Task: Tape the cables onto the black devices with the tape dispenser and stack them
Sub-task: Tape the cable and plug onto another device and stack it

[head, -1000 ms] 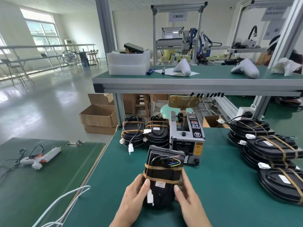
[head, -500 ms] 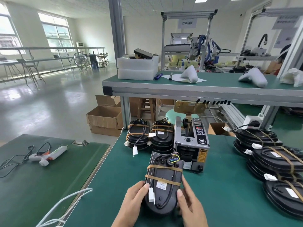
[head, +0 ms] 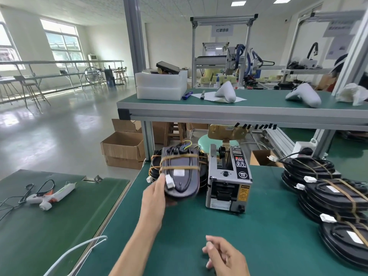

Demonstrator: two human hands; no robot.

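Left hand grips taped black device by its near left edge, thumb on top beside the white connector, remaining fingers hidden underneath. Device held off the green bench, just left of the tape dispenser, tilted up toward the camera. Two brown tape bands cross the upper half, pinning the cable flat. One-handed edge grip keeps the underside clear for setting down.

Behind it, also left of dispenser: finished stack, mostly hidden by the held unit. Judging by position, likely the drop target; held unit looks lined up over it, not yet resting.

Right hand near and in front of dispenser, low over the bench, fingers loosely curled, holding nothing. Looks free for the next piece.

Right of dispenser: row of black devices, strapped, white plugs sticking out. Cannot tell whether done or waiting.

Risk: loose connector could snag between units when stacked; tilt needs levelling before release.

Far left of dispenser, on the neighbouring mat: glue gun, idle.
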